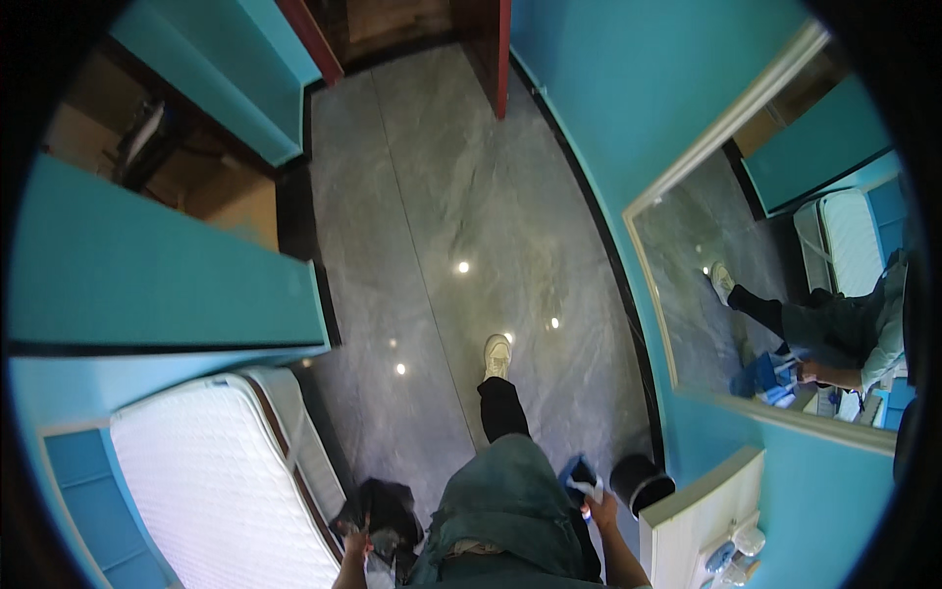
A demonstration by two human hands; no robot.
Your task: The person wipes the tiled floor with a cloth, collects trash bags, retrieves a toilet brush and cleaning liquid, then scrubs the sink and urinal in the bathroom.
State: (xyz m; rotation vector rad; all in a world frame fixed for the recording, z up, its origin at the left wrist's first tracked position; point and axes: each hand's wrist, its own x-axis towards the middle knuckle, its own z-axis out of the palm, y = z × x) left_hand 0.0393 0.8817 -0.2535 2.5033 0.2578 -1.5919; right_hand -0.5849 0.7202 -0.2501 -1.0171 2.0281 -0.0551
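My left hand (355, 543), low in the view, is closed on a black plastic bag (385, 510) that hangs beside the bed. A little orange shows by its fingers. My right hand (601, 512) grips a blue item (577, 471) with something white at its top. Its kind is hard to make out here; its reflection in the mirror looks like a blue container with white and blue stuff at its rim. A black waste bin (642, 481) stands on the floor just right of that hand.
A white mattress (221, 471) on a bed fills the lower left. Along the right wall hangs a large framed mirror (775, 245), above a white cabinet (687, 525) with jars. Grey shiny floor (392, 245) runs ahead to a red-brown door (483, 49). A doorway opens at left.
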